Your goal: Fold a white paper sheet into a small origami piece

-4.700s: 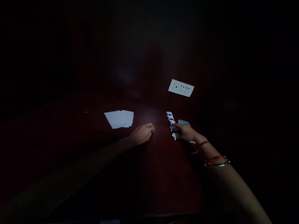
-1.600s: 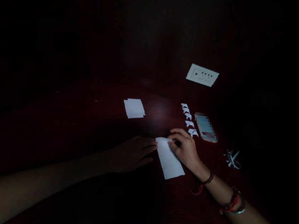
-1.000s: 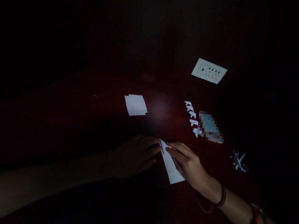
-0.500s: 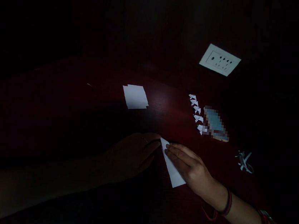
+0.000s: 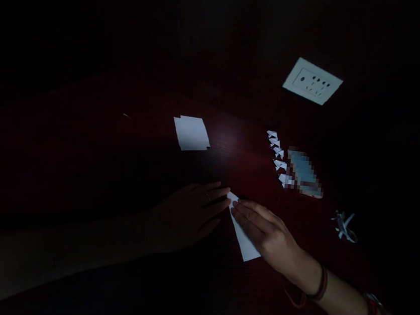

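Observation:
A folded strip of white paper (image 5: 244, 245) lies slanted on the dark red table. My right hand (image 5: 268, 230) rests over its right side, fingers stretched out and flat on the paper; its thumb is hidden. From the left, in deep shadow, my left hand (image 5: 194, 214) reaches to the paper's narrow far end. Its fingers are spread, and the tips touch or nearly touch the edge there. Beyond the hands sits a small stack of white paper sheets (image 5: 192, 134), slightly out of line with one another.
Several small folded paper pieces (image 5: 279, 164) stand in a row at the right, beside a phone (image 5: 305, 171) blurred by pixels. Closer in is a tangle of thin pale strips (image 5: 344, 226). A white power socket (image 5: 312, 82) is behind. Much of the surroundings is dark.
My left fingers have spread apart and shifted slightly forward at the paper's far end. My right hand stays on the paper. The view has tilted a little.

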`<state>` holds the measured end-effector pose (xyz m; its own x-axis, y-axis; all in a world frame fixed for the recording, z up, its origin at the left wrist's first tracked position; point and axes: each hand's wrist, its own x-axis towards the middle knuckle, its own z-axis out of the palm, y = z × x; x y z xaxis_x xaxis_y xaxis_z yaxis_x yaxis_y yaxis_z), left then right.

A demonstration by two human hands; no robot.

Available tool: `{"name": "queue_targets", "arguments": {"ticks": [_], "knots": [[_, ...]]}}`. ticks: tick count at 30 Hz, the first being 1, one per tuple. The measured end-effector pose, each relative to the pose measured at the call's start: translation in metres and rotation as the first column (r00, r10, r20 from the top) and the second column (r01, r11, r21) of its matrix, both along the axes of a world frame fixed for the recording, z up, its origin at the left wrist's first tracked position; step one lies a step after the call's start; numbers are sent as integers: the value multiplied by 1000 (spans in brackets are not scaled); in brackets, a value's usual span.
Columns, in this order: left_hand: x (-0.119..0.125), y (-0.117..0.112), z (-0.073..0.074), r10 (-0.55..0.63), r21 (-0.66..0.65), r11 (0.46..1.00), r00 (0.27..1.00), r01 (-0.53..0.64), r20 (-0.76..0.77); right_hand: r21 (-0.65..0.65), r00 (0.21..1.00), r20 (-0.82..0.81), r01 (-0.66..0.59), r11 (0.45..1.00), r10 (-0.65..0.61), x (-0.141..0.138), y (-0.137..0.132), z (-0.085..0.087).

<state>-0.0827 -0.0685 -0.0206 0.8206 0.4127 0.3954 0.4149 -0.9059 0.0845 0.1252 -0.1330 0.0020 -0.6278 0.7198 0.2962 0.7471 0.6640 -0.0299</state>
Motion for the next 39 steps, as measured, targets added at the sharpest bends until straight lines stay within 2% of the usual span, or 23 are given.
{"name": "queue_targets", "arguments": {"ticks": [8,14,23,29,33,36,39], "knots": [[0,0,-1,13,-14,1000,1000,-13,-9,-13,1000,-22,16,1000,-16,3,1,-6],[-1,0,1,8,-22,1000,1000,-8,-20,23,1000,-25,-6,1000,7,3,1,-5],[-2,1,5,-15,-12,1000,998,14,-54,8,1000,-21,0,1000,0,3,3,-5],[-2,3,10,-37,-28,999,997,36,-63,-15,997,-71,-37,999,36,5,1,-2],[-1,4,12,-45,-52,998,995,40,-87,-92,988,-150,-61,994,47,9,0,5],[-2,5,12,-54,-61,997,994,48,-96,-117,978,-204,-57,992,32,13,6,14],[-2,5,12,-57,-53,997,993,52,-99,-107,986,-165,-23,994,6,17,17,21]]}}
